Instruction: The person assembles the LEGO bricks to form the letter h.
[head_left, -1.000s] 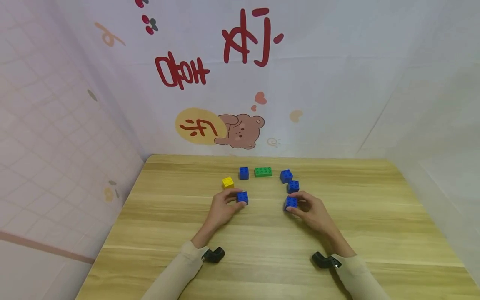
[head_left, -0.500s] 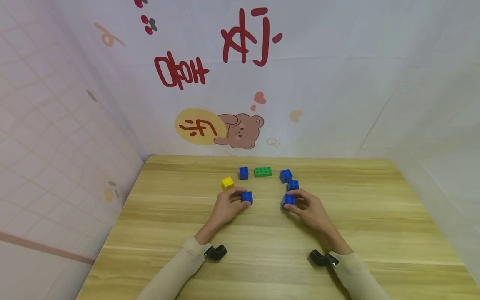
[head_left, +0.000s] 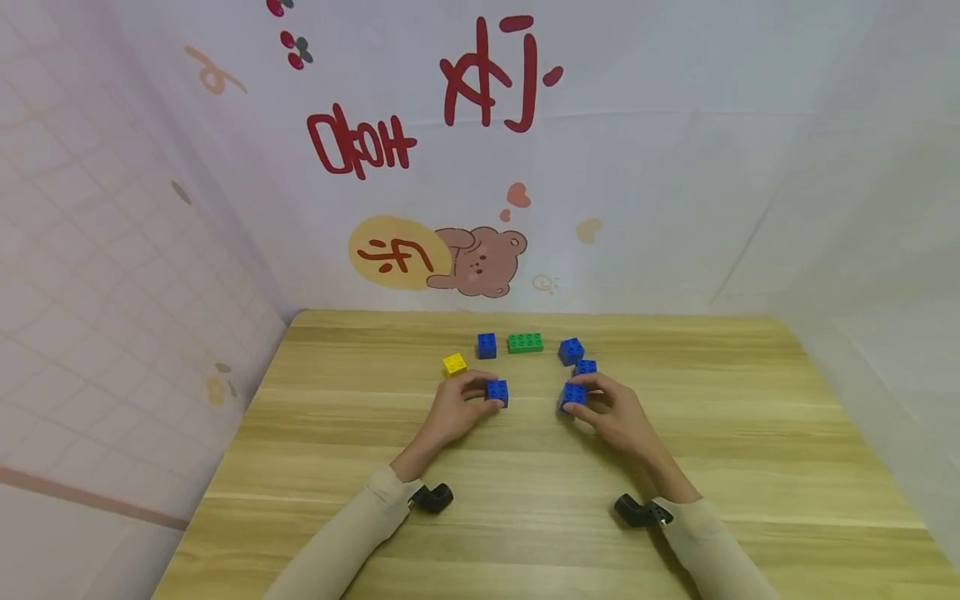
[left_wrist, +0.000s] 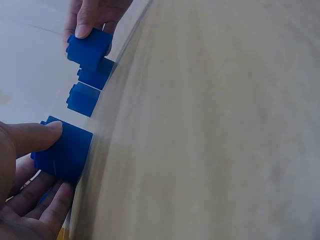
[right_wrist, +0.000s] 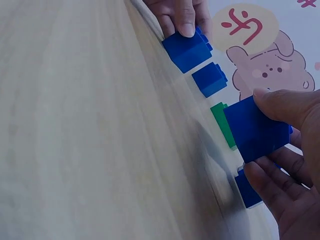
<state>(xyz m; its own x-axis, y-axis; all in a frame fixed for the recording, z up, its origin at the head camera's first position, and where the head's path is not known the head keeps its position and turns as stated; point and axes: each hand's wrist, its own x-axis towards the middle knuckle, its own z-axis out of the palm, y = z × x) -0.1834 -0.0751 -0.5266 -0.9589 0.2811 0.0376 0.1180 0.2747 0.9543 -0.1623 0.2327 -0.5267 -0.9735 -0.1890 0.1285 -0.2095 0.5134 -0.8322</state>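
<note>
Near the middle of the table, my left hand (head_left: pixel 453 410) pinches a square blue building block (head_left: pixel 497 393) between thumb and fingers; in the left wrist view this block (left_wrist: pixel 64 150) sits right at the tabletop. To its right, my right hand (head_left: pixel 621 417) grips a second blue building block (head_left: pixel 573 397), studs up. The right wrist view has that block (right_wrist: pixel 257 127) raised, with a shadow on the wood below it. A gap separates the two held blocks. Just behind the right hand, another blue block (head_left: pixel 586 367) is partly covered.
A yellow block (head_left: pixel 454 365) lies beyond the left hand. Farther back stand a blue block (head_left: pixel 487 346), a long green block (head_left: pixel 525 342) and another blue block (head_left: pixel 571 351). The wooden table (head_left: pixel 525 517) ends at a printed wall cloth (head_left: pixel 645 208).
Both hands have drawn closer together: the left has carried its blue block to the right and the right hand its block to the left. The other blocks have stayed put.
</note>
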